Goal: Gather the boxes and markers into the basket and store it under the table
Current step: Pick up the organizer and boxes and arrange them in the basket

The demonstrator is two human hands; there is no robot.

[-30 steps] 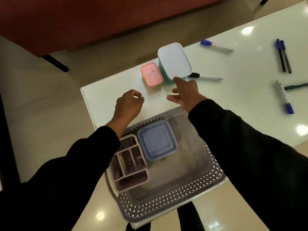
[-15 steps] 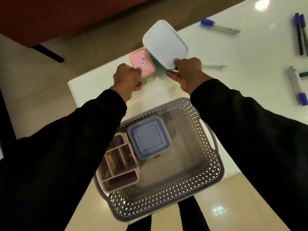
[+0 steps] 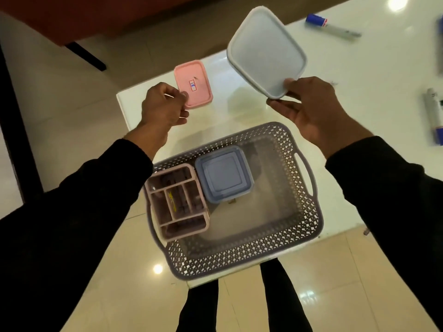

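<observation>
A grey perforated basket point(image 3: 242, 250) stands on the near corner of the white table point(image 3: 354, 116). Inside it sit a blue lidded box point(image 3: 224, 174) and a pink divided organiser point(image 3: 177, 203). My left hand point(image 3: 163, 105) grips the near edge of a small pink box point(image 3: 193, 83), lifted above the table's corner. My right hand point(image 3: 311, 109) holds a larger white-lidded box point(image 3: 266, 51) by its near corner, raised above the table beyond the basket. A blue-capped marker point(image 3: 332, 26) lies far right, and another marker point(image 3: 434, 116) lies at the right edge.
The table's left and near edges drop to a glossy tiled floor point(image 3: 60, 111). A dark red piece of furniture point(image 3: 72, 15) with a black leg stands at the back left. My legs point(image 3: 239, 305) show below the basket.
Both hands reached forward, closed on the two boxes and lifted them off the table; the boxes now hang above the table, nearer the basket.
</observation>
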